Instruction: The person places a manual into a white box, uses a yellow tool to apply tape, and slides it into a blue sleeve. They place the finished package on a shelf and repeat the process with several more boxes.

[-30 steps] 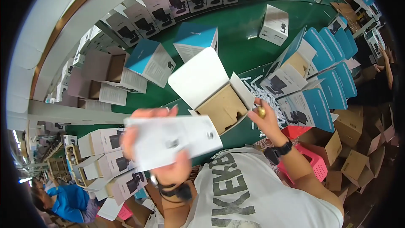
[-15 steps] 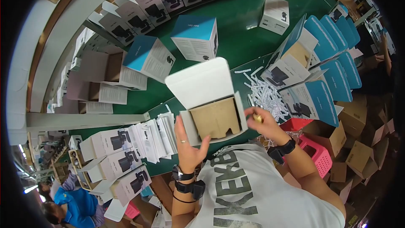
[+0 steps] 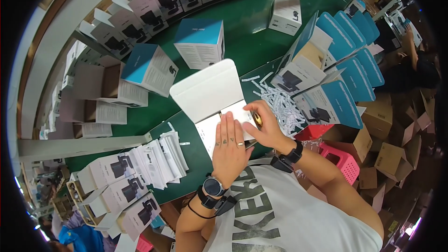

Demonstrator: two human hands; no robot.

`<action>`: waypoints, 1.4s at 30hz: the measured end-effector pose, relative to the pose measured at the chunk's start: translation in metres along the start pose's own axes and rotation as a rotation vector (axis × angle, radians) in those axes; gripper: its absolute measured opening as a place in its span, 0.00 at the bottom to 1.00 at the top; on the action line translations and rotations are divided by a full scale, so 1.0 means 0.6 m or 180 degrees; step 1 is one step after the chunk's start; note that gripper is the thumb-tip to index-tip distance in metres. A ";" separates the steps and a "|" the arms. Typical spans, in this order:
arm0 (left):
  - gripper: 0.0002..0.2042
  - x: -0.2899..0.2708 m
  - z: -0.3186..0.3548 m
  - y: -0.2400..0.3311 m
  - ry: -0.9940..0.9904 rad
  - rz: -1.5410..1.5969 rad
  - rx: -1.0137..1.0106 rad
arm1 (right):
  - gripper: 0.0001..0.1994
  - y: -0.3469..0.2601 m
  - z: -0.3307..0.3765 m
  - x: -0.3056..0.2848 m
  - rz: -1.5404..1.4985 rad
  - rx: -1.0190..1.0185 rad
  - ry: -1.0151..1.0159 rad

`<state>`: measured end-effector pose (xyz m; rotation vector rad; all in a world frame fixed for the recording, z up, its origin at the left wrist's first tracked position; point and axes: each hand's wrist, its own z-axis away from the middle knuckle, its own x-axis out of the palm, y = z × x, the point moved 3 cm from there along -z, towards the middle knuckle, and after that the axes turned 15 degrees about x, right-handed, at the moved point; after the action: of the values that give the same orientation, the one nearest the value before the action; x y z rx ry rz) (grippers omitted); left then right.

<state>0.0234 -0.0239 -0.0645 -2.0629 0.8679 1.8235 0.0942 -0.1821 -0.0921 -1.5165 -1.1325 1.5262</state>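
Observation:
A white carton (image 3: 207, 91) stands in front of me with its large lid raised on the far side. Its two side flaps (image 3: 206, 134) are folded in over the opening, hiding the brown cardboard insert almost fully. My left hand (image 3: 231, 147) lies flat across these flaps with its fingers stretched out. At the carton's right edge, my right hand (image 3: 266, 123) has its thumb and fingertips on the right flap. A small yellow object (image 3: 257, 119) is tucked in that right hand; its kind is mostly hidden by the fingers.
White paper strips (image 3: 282, 109) are heaped right of the carton. Blue-and-white printed cartons (image 3: 198, 42) stand behind it on the green table (image 3: 247, 42), with more open ones (image 3: 322, 105) at the right. Folded white papers (image 3: 163, 158) lie left. A pink stool (image 3: 343, 163) and brown boxes (image 3: 392, 163) are lower right.
The carton's side flaps have been folded in over the brown insert. My left hand has moved from the carton's left side onto the flaps, and my right hand has come in to its right edge.

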 end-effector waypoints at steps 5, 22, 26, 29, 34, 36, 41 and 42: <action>0.45 0.009 -0.002 0.000 0.0290 0.0137 0.0211 | 0.14 0.004 -0.007 -0.044 0.0039 0.0320 -0.0256; 0.41 0.006 0.000 -0.010 0.0282 -0.0057 0.0241 | 0.07 -0.034 -0.056 -0.057 0.1492 -0.0384 0.0459; 0.41 0.003 -0.002 -0.011 0.0307 -0.0062 0.0281 | 0.06 -0.036 -0.050 -0.062 0.1443 -0.0255 0.0395; 0.39 -0.001 -0.004 -0.011 0.0289 -0.0012 0.0263 | 0.06 -0.034 -0.049 -0.059 0.1375 -0.0175 0.0427; 0.35 0.000 -0.004 -0.014 0.0501 0.0261 0.0234 | 0.06 -0.031 -0.034 -0.054 0.1255 0.0051 0.0261; 0.34 0.001 -0.004 -0.019 0.0601 0.0331 0.0253 | 0.06 -0.038 -0.027 -0.054 0.1165 0.0018 0.0136; 0.32 0.007 0.008 -0.018 0.0887 0.0402 0.0279 | 0.09 -0.054 -0.036 -0.060 0.0953 0.0210 -0.0190; 0.33 0.008 0.010 -0.016 0.0936 0.0372 0.0282 | 0.10 -0.053 -0.041 -0.062 0.0946 0.0339 -0.0218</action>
<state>0.0245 -0.0141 -0.0719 -2.3019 1.1440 1.5245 0.1182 -0.2016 -0.0469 -1.6240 -0.8756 1.8180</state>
